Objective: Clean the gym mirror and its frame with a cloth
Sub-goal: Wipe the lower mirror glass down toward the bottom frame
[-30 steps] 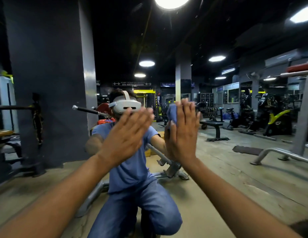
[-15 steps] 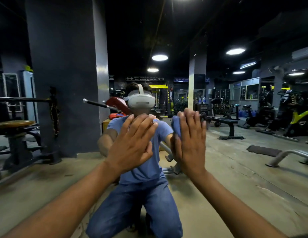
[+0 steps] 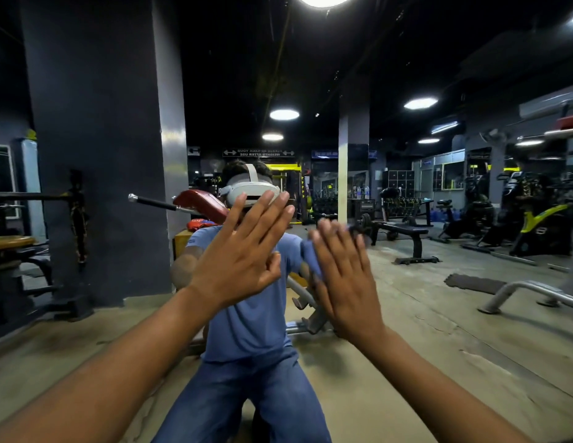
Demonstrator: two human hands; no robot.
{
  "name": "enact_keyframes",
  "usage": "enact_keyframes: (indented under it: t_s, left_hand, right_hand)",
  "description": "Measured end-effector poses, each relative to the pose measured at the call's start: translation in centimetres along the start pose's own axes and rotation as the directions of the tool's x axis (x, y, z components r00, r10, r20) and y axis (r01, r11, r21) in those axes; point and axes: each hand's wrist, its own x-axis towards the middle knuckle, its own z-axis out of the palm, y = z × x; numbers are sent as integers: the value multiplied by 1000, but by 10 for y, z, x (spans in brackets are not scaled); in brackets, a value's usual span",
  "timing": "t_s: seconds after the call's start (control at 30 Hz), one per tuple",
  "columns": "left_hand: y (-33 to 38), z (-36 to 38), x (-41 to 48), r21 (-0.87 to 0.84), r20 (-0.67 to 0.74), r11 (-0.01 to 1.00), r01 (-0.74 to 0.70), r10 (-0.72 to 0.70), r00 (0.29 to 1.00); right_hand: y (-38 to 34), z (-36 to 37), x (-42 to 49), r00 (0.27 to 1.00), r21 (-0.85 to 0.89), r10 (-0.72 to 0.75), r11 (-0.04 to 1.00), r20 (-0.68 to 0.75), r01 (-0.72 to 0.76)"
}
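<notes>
Your right hand presses the blue cloth flat against the mirror with straight fingers; your left hand rests empty, fingers straight, on the glass just beside it. Wipe in overlapping passes with even pressure. The palm hides most of the cloth, and the mirror's frame lies out of view.

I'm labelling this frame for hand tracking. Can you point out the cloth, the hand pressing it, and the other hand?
cloth [image 3: 311, 254]: head view, blue edge showing left of the fingers.
right hand [image 3: 344, 282]: head view, back of the hand.
left hand [image 3: 243, 254]: head view, back of the hand.
</notes>
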Motion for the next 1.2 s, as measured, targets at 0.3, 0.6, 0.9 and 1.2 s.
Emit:
enact_keyframes:
  t_s: [0.3,0.6,0.9,1.2]
  left_hand:
    - [7,-3,19,-46,-73,995,88,-91,993]
    - [12,-1,27,9,-2,1000,0,0,1000]
    - [11,0,26,-23,-6,1000,-8,7,1000]
    - [9,5,24,-34,-9,999,-34,33,999]
  right_hand:
    - [37,-10,57,930,26,331,943,-162,-331]
    - [100,-21,18,911,16,373,926,-175,-377]
    - [43,-10,36,1000,-53,16,998,-24,-18]
    - [37,20,-89,553,227,795,603,-248,-765]
